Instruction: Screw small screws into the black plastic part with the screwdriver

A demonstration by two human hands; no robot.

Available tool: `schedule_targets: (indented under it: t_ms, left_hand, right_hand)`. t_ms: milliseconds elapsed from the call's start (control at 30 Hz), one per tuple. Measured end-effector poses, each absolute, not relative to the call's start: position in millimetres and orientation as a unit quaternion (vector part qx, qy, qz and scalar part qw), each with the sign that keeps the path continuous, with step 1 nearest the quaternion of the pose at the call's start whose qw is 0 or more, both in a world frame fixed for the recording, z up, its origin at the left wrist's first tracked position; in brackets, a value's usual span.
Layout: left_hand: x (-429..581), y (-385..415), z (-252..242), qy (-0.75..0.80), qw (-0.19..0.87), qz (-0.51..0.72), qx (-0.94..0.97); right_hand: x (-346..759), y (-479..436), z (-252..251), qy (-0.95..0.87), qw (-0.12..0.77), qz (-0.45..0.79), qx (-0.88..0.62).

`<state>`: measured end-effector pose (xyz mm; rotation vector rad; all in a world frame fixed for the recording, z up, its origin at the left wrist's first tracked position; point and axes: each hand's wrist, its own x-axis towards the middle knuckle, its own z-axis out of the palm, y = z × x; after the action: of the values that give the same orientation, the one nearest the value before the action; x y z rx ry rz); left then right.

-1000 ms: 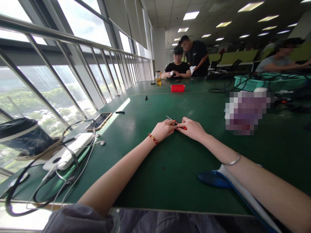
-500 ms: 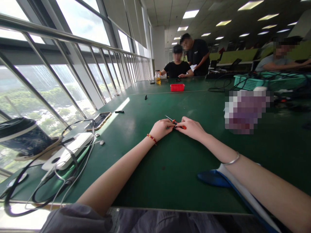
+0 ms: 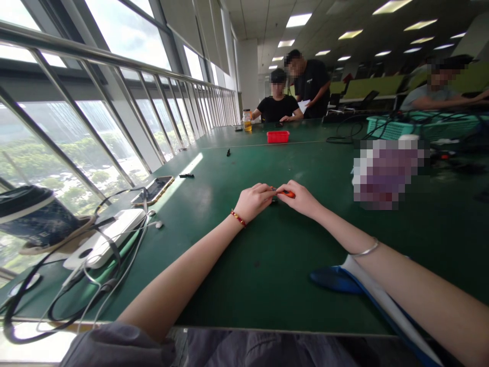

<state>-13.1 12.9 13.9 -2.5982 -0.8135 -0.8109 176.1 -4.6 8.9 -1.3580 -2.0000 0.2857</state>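
My right hand (image 3: 300, 198) is closed around an orange-and-black screwdriver (image 3: 287, 193), whose handle shows between thumb and fingers. The shaft points left and disappears behind the fingers of my left hand (image 3: 256, 199). Those fingers are pinched together right at the front of the screwdriver; what is between them is hidden. Just under the meeting fingertips a small dark piece (image 3: 273, 202) shows, close to the green tabletop (image 3: 237, 265); I cannot tell whether it is held or lying there.
Small black parts (image 3: 187, 176) lie ahead on the left, near a phone (image 3: 155, 190). Cables, a white power strip (image 3: 107, 238) and a cup (image 3: 36, 216) crowd the left edge. A red tray (image 3: 277, 137) and teal basket (image 3: 389, 127) stand farther off. People are beyond.
The screwdriver has swung: its shaft, visible before and pointing up and left, is now hidden behind my left fingers. My right hand has shifted slightly, and my left fingers have risen toward the screwdriver.
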Motion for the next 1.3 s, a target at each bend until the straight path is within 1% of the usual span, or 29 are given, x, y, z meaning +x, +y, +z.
schedule_targets:
  t_ms: [100,300,433,733,833,933,1133,1233,1300]
  left_hand:
    - [-13.6,12.6,13.5,-0.283,0.158,-0.277,-0.905]
    - [-12.4,13.3,12.9,-0.287,0.155,-0.294,-0.898]
    - [-11.6,14.3,14.3,-0.317,0.126,-0.322,-0.883]
    - [-11.7,15.0,13.9,-0.365,0.035,-0.343,-0.865]
    - [-11.1,13.5,14.4,-0.378,-0.016,-0.363,-0.852]
    - [-9.7,11.5,13.0,-0.376,-0.069,-0.347,-0.856]
    - [-4.6,9.5,6.3,-0.386,-0.082,-0.288,-0.873]
    - [-9.0,17.7,10.7,-0.383,-0.088,-0.302,-0.869]
    - [-22.8,28.2,19.0,-0.398,-0.070,-0.323,-0.856]
  right_hand:
    - [176.6,-1.8,7.7,-0.775,0.371,0.143,-0.491]
    - [179.0,0.4,7.0,-0.769,0.388,0.178,-0.475]
    - [181.0,0.2,6.3,-0.771,0.389,0.157,-0.479]
    - [181.4,-2.9,8.6,-0.781,0.386,0.112,-0.478]
    - [184.4,-4.0,13.2,-0.766,0.406,0.101,-0.489]
    - [189.7,-3.6,16.4,-0.741,0.414,0.091,-0.521]
    - [195.3,-0.2,13.6,-0.729,0.413,0.082,-0.540]
    - [195.6,0.2,12.4,-0.733,0.405,0.079,-0.541]
    - [196.1,0.0,12.3,-0.731,0.398,0.078,-0.549]
